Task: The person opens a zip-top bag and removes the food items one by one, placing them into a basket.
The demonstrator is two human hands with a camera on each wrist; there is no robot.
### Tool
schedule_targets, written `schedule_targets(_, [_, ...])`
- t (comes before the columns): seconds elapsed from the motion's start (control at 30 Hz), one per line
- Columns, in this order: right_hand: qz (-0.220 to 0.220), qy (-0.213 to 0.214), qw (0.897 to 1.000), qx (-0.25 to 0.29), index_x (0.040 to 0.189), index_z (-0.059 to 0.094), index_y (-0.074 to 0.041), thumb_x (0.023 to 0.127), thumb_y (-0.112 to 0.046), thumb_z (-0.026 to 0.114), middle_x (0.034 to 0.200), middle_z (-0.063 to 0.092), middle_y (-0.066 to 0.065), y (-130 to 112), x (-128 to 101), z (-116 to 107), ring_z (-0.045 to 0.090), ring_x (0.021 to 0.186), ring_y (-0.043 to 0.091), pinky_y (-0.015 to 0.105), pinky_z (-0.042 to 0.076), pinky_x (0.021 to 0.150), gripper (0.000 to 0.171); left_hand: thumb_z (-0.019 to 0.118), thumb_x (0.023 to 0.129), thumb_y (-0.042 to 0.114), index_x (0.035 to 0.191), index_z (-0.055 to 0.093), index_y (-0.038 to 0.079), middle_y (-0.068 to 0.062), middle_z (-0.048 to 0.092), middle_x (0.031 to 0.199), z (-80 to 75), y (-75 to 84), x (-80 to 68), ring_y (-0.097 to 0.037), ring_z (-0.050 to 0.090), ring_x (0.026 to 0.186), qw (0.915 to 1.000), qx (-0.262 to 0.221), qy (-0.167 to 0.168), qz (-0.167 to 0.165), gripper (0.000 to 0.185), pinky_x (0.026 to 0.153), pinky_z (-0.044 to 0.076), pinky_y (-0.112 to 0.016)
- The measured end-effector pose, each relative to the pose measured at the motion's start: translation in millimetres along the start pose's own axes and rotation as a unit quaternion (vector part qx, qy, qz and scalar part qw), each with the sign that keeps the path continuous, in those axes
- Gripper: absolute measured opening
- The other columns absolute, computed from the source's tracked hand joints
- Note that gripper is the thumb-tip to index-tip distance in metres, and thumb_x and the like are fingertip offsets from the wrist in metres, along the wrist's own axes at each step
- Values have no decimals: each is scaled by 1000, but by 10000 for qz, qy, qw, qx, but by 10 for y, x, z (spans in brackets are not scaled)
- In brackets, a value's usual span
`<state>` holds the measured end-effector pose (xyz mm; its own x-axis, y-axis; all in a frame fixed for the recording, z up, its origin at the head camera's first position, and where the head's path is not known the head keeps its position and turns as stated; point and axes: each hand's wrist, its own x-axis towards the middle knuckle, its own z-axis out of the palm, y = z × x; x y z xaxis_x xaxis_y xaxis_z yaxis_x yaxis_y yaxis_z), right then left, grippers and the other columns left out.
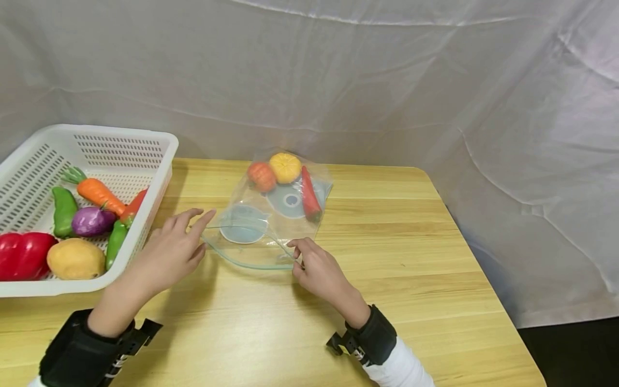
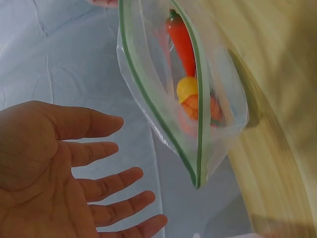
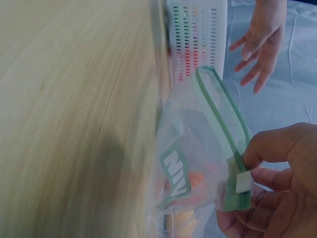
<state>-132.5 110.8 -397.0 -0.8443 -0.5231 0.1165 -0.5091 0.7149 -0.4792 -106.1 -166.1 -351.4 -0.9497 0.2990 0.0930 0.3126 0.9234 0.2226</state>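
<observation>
Nearest the head camera, black wrist straps sit on both forearms above the wooden table (image 1: 396, 252), the largest thing in view, backed by a wrinkled white cloth backdrop (image 1: 338, 70). Next in size, a white perforated basket (image 1: 121, 141) stands at the far left of the table and holds a red bell pepper (image 1: 21, 255), a potato (image 1: 76, 259), a carrot (image 1: 96, 193), a purple onion (image 1: 92, 221), and green peppers (image 1: 64, 210). Right of the basket, near the table's middle, lies a clear zip-top bag (image 1: 271, 215) with a green sealing strip, its mouth gaping toward the near edge. Inside it, at the far end, rest an orange tomato (image 1: 261, 176), a yellow pumpkin-like piece (image 1: 285, 167) and a red chili (image 1: 310, 199). White lettering in a green frame is printed on the bag; in the right wrist view only "NIV" reads, the rest hidden in folds. The left hand (image 1: 171, 250) is spread with straight fingers just left of the bag's mouth, holding nothing; whether it touches the rim cannot be told. The right hand (image 1: 316, 266) pinches the right end of the zip strip between thumb and curled fingers, by a small white slider (image 3: 243, 182).
</observation>
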Motion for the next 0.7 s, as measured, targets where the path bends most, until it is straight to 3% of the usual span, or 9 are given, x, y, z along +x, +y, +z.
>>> schedule_targets(0.7, [-1, 50, 10000, -38, 115, 57, -4, 79, -1, 59, 90, 56, 0, -10, 3, -2, 47, 63, 5, 16, 39, 55, 36, 60, 86, 9, 139, 39, 4, -24, 45, 134, 207, 292, -3, -46, 46, 119, 9988, -103, -50, 476, 58, 82, 45, -62])
